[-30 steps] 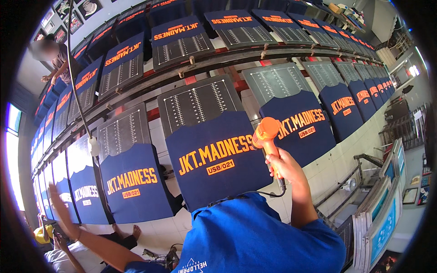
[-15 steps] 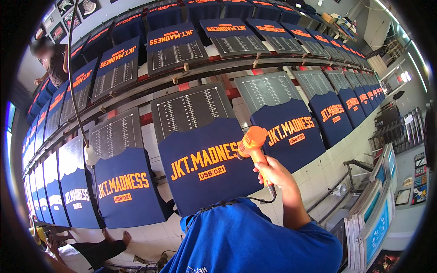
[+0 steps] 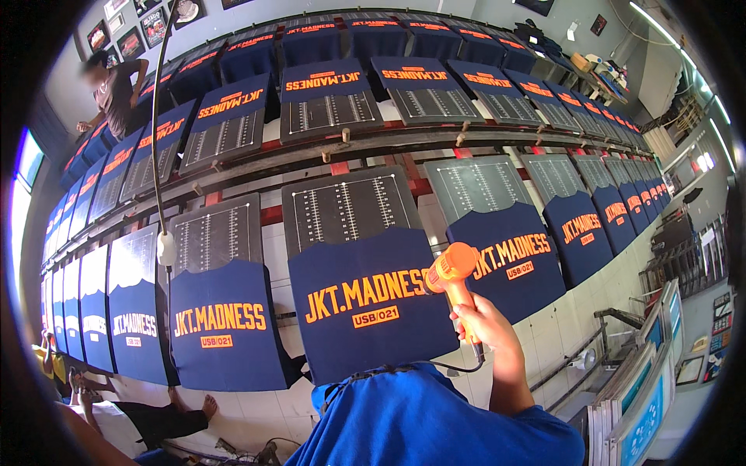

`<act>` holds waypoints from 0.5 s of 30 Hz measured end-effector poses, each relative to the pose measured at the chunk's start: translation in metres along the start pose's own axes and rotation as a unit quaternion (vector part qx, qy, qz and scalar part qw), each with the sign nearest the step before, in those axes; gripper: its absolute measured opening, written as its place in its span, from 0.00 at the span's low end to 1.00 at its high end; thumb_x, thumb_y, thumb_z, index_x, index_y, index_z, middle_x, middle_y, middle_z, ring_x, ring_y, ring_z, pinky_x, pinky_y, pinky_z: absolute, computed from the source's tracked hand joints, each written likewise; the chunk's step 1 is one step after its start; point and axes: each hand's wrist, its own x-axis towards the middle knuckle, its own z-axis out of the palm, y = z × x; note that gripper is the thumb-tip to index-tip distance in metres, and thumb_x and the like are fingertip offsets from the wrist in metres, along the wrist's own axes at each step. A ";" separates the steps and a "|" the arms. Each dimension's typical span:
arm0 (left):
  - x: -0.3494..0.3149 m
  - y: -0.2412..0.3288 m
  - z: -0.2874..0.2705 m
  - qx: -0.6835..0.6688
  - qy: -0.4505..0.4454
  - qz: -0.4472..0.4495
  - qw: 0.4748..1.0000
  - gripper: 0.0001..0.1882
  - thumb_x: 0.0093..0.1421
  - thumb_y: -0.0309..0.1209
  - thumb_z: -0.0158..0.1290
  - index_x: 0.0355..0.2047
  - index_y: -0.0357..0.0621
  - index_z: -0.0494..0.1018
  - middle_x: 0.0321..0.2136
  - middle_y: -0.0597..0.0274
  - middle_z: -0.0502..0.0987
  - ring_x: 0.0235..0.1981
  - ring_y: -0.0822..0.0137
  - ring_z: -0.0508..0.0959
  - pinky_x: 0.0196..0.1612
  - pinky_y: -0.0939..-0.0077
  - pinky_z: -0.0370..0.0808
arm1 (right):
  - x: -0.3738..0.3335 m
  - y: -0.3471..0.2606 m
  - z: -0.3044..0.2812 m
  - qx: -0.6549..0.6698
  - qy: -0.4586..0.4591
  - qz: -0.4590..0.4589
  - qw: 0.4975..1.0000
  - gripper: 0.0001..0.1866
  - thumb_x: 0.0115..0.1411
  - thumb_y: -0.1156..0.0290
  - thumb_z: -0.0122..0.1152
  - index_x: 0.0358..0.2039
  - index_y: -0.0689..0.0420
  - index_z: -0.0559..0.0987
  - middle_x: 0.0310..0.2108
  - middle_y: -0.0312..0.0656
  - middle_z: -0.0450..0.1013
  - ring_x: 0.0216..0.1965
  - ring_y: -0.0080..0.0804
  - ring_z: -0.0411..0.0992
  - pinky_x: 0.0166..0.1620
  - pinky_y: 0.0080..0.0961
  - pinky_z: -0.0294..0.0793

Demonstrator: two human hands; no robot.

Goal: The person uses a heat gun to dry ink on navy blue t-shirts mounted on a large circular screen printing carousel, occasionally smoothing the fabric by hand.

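Observation:
My right hand (image 3: 489, 320) is closed round the handle of an orange hair dryer or heat gun (image 3: 454, 264); its exact kind I cannot tell. Its black nozzle end faces left, over the right edge of the nearest navy shirt (image 3: 373, 349). That shirt, printed in orange, lies on a dark board (image 3: 350, 202) marked with white scales. From the handle's base, a black cord (image 3: 458, 368) runs down toward my blue shirt. To the right lies another printed navy shirt (image 3: 509, 287) on its own board. My left hand is out of sight.
Long rows of boards with navy shirts stretch left, right and behind a wooden rail (image 3: 373, 141). A cable with a white connector (image 3: 166, 248) hangs at left. Framed screens (image 3: 641, 404) lean at right. One person (image 3: 120, 89) stands far left; others sit low at left.
The view has shifted, so the boards appear lower and a little to the right. My right hand still grips the orange tool, at the same shirt's right edge. The standing person has changed pose.

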 end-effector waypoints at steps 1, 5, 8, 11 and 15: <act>0.000 0.001 -0.001 0.000 0.001 0.001 1.000 0.20 0.67 0.36 0.42 0.55 0.39 0.65 0.33 0.55 0.75 0.27 0.67 0.72 0.30 0.72 0.70 | -0.002 -0.002 0.001 0.001 0.003 0.004 1.000 0.16 0.64 0.65 0.54 0.47 0.62 0.69 0.31 0.37 0.70 0.23 0.20 0.70 0.24 0.21 0.74; 0.006 0.008 -0.005 0.005 0.018 0.018 1.000 0.20 0.67 0.36 0.42 0.54 0.39 0.65 0.33 0.55 0.75 0.27 0.67 0.72 0.30 0.72 0.70 | -0.002 0.000 -0.004 0.005 -0.009 -0.016 1.000 0.16 0.64 0.66 0.53 0.47 0.62 0.69 0.31 0.38 0.70 0.23 0.20 0.70 0.24 0.21 0.75; 0.009 0.013 -0.010 0.011 0.030 0.036 0.999 0.20 0.67 0.36 0.41 0.54 0.39 0.66 0.33 0.55 0.75 0.28 0.67 0.72 0.31 0.72 0.70 | 0.000 0.002 -0.002 0.009 0.001 -0.011 1.000 0.16 0.64 0.66 0.54 0.47 0.62 0.69 0.31 0.38 0.70 0.23 0.20 0.70 0.25 0.21 0.75; 0.012 0.018 -0.015 0.019 0.047 0.059 0.997 0.19 0.67 0.37 0.41 0.54 0.39 0.66 0.33 0.55 0.75 0.28 0.67 0.72 0.31 0.72 0.70 | 0.001 0.000 -0.002 0.012 0.010 -0.009 1.000 0.16 0.64 0.65 0.54 0.47 0.62 0.69 0.31 0.37 0.70 0.23 0.20 0.70 0.25 0.20 0.75; 0.019 0.031 -0.027 0.032 0.082 0.108 0.990 0.19 0.67 0.37 0.41 0.53 0.39 0.66 0.33 0.55 0.75 0.28 0.66 0.72 0.32 0.72 0.70 | 0.000 0.008 -0.006 0.035 0.001 -0.004 0.999 0.16 0.64 0.65 0.53 0.47 0.62 0.69 0.31 0.37 0.70 0.23 0.20 0.70 0.25 0.20 0.75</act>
